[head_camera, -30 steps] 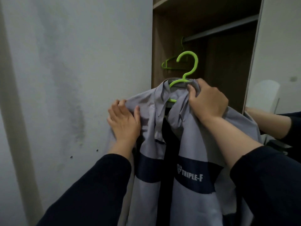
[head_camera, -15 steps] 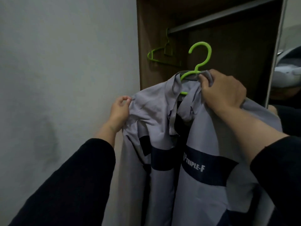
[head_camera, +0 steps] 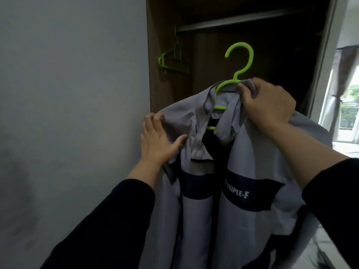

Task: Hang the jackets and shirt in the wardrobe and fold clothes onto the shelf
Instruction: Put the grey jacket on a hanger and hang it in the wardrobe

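Observation:
A grey jacket (head_camera: pixel 250 166) with a navy chest band and white lettering hangs on a green hanger (head_camera: pixel 240 61) in front of the open wardrobe. My right hand (head_camera: pixel 270 103) grips the jacket's collar together with the hanger's shoulder, holding both up. My left hand (head_camera: pixel 157 140) lies on the jacket's left shoulder, fingers spread and fairly straight, thumb out toward the collar. The hanger's hook stands free in the air, below the metal rail (head_camera: pixel 239 21).
A second green hanger (head_camera: pixel 172 61), bare, hangs at the rail's left end against the wardrobe's brown side panel (head_camera: pixel 165 90). A grey wall (head_camera: pixel 73 113) fills the left. At the right edge a bright window (head_camera: pixel 347 113) shows past the wardrobe frame.
The jacket and hanger have come closer to the wardrobe opening. My left hand has let go of its pinch on the shoulder edge and now lies flatter on the shoulder.

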Available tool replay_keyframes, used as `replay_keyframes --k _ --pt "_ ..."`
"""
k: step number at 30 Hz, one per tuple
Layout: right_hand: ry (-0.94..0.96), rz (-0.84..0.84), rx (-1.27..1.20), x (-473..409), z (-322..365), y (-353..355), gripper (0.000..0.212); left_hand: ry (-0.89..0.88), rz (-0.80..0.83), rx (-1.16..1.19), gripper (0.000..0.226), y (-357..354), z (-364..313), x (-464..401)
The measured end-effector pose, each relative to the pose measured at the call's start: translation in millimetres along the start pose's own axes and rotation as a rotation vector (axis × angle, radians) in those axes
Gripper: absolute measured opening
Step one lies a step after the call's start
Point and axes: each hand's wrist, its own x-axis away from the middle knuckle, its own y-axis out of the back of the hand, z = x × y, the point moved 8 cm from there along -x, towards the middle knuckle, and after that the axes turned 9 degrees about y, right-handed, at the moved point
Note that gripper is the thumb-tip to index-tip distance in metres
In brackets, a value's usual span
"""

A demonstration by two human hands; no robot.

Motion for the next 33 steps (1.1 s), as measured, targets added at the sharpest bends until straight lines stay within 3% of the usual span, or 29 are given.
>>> replay_keyframes --k 3,7,11,14,16,19,22,24,33 --pt "-0.005 -0.032 0.017 -2.7 -5.8 15.1 0.041 0.093 0.068 0.238 0.065 -6.3 6.3 1.5" --pt "0.070 -0.063 0.089 -2.0 -15.1 31.1 0.041 -0.032 -0.047 0.356 0.016 17.8 -1.7 -9.6" --pt "0.148 -0.052 0.126 5.6 -22.8 33.3 0.040 0.219 -0.141 0.450 0.028 33.9 11.9 -48.1" --pt "0.116 -0.065 0.093 5.3 -27.3 35.8 0.038 0.347 -0.033 0.310 0.037 27.5 10.2 -73.7" --pt "0.036 -0.083 0.057 1.9 -30.9 36.4 0.038 0.273 0.058 0.243 0.035 19.0 -3.8 -78.6" --pt "0.034 -0.074 0.063 -3.2 -19.9 27.6 0.038 0.029 0.170 0.294 0.032 5.1 -46.8 -64.6" --pt "0.062 -0.042 0.078 -5.2 -6.9 13.1 0.037 -0.168 0.077 0.236 0.030 5.0 -88.6 -50.8" --pt "0.054 -0.025 0.107 -7.9 -6.3 5.6 0.037 -0.143 0.020 0.228 0.038 7.6 -98.6 -56.3" --pt "0.177 0.048 0.230 -33.7 3.7 -32.2 0.029 -0.102 0.200 0.229 0.051 -41.2 -107.9 -100.3"
